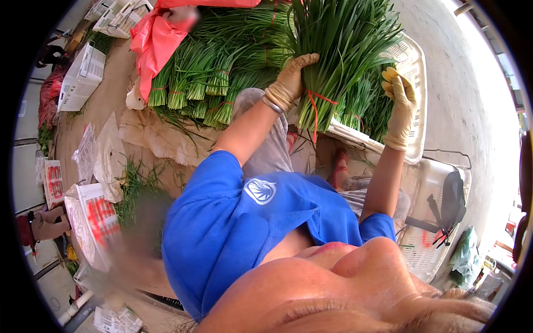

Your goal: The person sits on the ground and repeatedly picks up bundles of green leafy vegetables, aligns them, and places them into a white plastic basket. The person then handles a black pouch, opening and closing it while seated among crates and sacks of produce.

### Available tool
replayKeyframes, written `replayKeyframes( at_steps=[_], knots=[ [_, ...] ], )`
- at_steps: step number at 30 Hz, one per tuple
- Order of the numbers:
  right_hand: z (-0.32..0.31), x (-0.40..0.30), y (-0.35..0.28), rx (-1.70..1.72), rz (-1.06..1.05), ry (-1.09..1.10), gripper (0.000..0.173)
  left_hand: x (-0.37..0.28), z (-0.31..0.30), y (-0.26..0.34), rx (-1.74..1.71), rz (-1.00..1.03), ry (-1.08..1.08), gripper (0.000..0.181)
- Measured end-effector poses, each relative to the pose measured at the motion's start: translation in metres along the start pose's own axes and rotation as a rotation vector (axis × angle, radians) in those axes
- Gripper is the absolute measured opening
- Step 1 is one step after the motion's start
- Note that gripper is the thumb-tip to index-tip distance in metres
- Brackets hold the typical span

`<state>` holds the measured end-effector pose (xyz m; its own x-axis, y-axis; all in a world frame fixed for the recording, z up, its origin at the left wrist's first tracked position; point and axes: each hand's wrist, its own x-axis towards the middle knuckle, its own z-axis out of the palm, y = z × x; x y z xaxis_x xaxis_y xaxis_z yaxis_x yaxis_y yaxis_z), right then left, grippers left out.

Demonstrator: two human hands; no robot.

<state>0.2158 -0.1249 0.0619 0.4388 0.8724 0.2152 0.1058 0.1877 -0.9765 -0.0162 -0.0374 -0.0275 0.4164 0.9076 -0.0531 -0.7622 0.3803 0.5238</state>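
Observation:
My left hand (288, 81), in a cream rubber glove with a metal bangle at the wrist, grips the side of a large bundle of long green leaves (333, 62) that look like garlic chives. An orange-red tie (320, 98) circles the bundle near its pale stem ends, one tail hanging down. Right of the bundle, my gloved right hand (399, 100) is raised, its thumb and fingers drawn together with nothing visible between them. Below and between my hands, more tied bundles (354, 108) lie in a white plastic crate (418, 75).
A pile of tied bundles (220, 83) lies at the left front, partly under red plastic sheeting (156, 45). Another white crate (429, 241) with a black strapped item (452, 200) stands at my right. White crates (82, 77) and loose leaves (137, 187) are on the left. People are further off.

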Motion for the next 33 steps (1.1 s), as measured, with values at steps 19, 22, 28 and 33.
replayKeyframes(
  at_steps=[19,22,28,33],
  knots=[
    [0.02,0.032,-0.048,-1.145,-0.976,-0.651,0.011,-0.014,0.007,0.005,0.187,0.082,0.039,0.023],
    [0.021,0.014,-0.09,-0.846,-0.456,-1.132,0.018,-0.019,0.006,0.007,0.217,0.159,0.11,0.024],
    [0.057,0.004,-0.065,-0.498,-0.403,-0.764,0.021,-0.014,0.008,0.002,0.288,0.12,0.133,0.029],
    [0.092,0.019,-0.04,-1.156,-0.904,-0.546,0.021,-0.015,0.009,0.0,0.327,0.204,0.079,0.031]
  ],
)
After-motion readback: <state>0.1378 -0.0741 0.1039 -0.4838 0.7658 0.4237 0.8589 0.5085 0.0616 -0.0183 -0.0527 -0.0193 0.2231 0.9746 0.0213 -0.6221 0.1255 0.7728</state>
